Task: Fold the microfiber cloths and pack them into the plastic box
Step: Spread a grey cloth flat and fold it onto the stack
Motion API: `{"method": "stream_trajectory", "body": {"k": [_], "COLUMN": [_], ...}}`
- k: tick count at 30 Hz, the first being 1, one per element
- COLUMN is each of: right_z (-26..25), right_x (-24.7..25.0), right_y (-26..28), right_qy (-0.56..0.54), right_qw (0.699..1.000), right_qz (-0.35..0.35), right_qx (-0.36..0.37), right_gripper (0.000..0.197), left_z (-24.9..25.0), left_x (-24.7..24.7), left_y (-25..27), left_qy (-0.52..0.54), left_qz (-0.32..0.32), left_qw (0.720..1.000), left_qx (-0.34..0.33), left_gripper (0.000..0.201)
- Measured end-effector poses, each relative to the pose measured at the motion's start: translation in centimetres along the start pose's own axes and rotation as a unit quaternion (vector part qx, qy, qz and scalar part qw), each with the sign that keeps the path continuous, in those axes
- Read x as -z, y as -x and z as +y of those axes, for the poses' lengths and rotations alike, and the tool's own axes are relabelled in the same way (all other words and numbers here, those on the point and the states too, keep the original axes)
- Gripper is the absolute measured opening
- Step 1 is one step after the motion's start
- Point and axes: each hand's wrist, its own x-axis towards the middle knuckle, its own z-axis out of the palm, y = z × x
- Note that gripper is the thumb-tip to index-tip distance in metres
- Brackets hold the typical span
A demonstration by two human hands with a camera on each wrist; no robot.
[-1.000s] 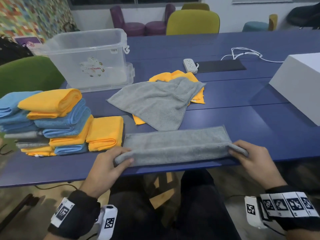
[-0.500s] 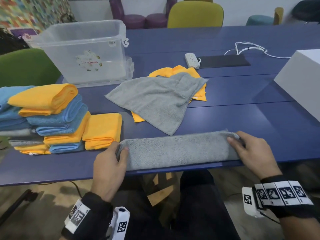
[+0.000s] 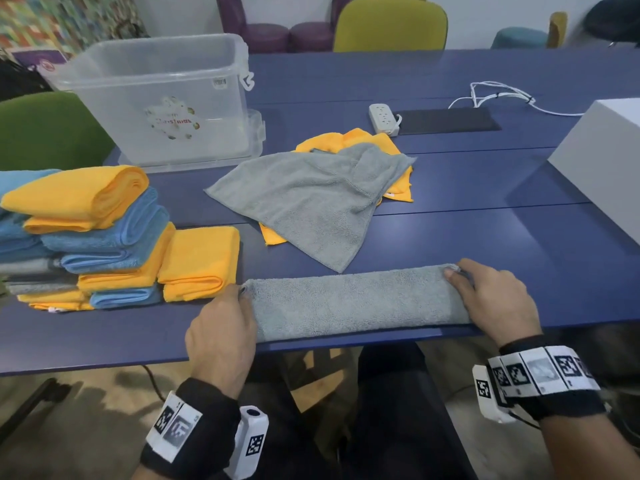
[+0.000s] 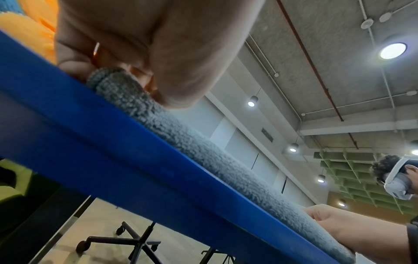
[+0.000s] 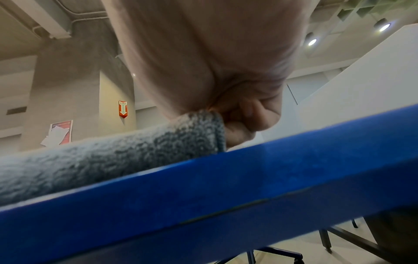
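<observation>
Left fingers (image 4: pixel 74 66) curl round the left end of the grey strip (image 3: pixel 356 301), right fingers (image 5: pixel 239 132) pinch the right end — both hands have hold, the left hand (image 3: pixel 221 327) and the right hand (image 3: pixel 491 299) sitting at either tip. A second ago the near edge was lifted and rolling over; now it is laid down, and the cloth lies flat as a narrow band along the table (image 3: pixel 450 230) edge. That lengthwise fold looks finished, so an end-to-end fold should come next. Further out, a loose grey cloth (image 3: pixel 311 199) sprawls over orange ones (image 3: pixel 349 140), unfolded. Left, the folded stack (image 3: pixel 97 237) waits, orange and blue. Beyond it the box (image 3: pixel 156 98) stands open with nothing visible inside; packing, I'd judge, hasn't begun.
</observation>
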Motion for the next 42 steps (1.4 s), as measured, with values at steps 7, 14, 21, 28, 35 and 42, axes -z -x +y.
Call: {"method": "stream_trajectory", "body": {"k": [7, 14, 21, 28, 35, 42], "right_z": [-0.9, -1.8, -2.4, -2.2, -8.4, -10.6], "right_x": [0.2, 0.3, 0.0, -0.5, -4.5, -8.1], "right_y": [0.2, 1.0, 1.6, 1.4, 4.7, 6.8], "right_qy": [0.017, 0.006, -0.008, -0.017, -0.040, 0.024], "right_qw": [0.999, 0.995, 0.993, 0.989, 0.967, 0.964], "right_qz": [0.006, 0.025, 0.060, 0.117, 0.105, -0.027], "right_qx": [-0.034, -0.096, -0.104, -0.089, 0.228, 0.265], "right_gripper": [0.040, 0.038, 0.028, 0.031, 0.048, 0.059], "left_z": [0.6, 1.2, 1.2, 0.4, 4.2, 3.2], "left_x": [-0.3, -1.0, -1.2, -1.1, -1.6, -5.7], "left_y": [-0.7, -0.1, -0.2, 0.4, 2.6, 1.9], "left_qy": [-0.030, -0.033, -0.054, -0.010, 0.001, -0.077], "left_qz": [0.000, 0.014, 0.032, 0.118, 0.131, -0.042], "left_qw": [0.999, 0.998, 0.996, 0.993, 0.974, 0.973], "left_qx": [0.030, 0.056, 0.063, 0.017, -0.187, -0.214], "left_gripper": [0.032, 0.026, 0.027, 0.028, 0.040, 0.066]}}
